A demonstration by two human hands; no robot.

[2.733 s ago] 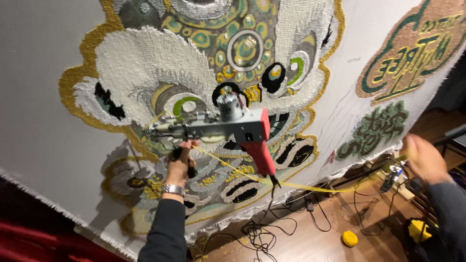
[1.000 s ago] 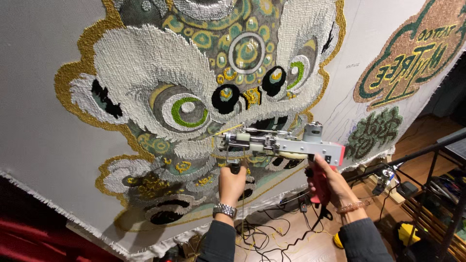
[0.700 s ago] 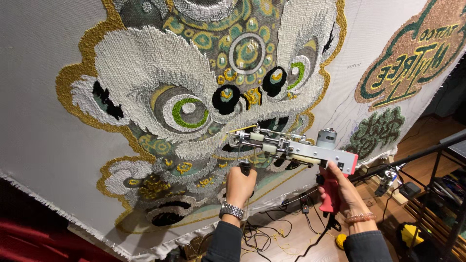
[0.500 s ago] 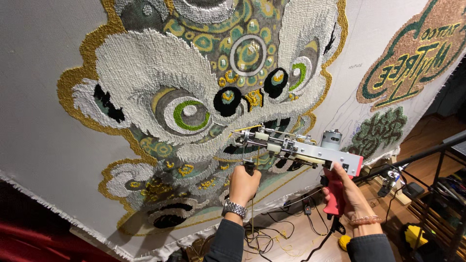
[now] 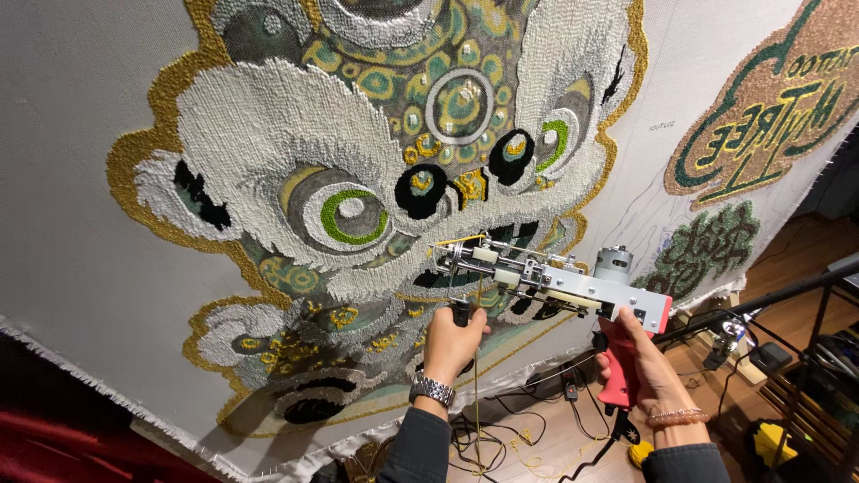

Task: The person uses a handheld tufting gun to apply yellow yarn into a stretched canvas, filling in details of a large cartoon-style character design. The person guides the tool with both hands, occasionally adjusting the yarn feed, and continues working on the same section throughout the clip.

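A metal tufting gun (image 5: 555,279) with a red pistol grip points at the stretched cloth (image 5: 80,224), its needle end by the lower middle of a tufted lion-face design (image 5: 385,188) in white, gold, green and black. My left hand (image 5: 452,344), with a metal watch on its wrist, grips the gun's black front handle from below. My right hand (image 5: 640,367), with a bead bracelet, is wrapped around the red rear grip. A yellow yarn strand (image 5: 475,394) hangs down from the gun past my left wrist.
A second tufted piece (image 5: 761,107) in brown and green fills the cloth's upper right, with a green patch (image 5: 702,246) below it. Tangled cables (image 5: 501,438) and a yellow yarn ball (image 5: 639,452) lie on the wooden floor. A black frame bar (image 5: 769,300) runs at right.
My right hand has come from the far right onto the red grip. The gun has shifted right and turned level across the cloth, with both hands holding it.
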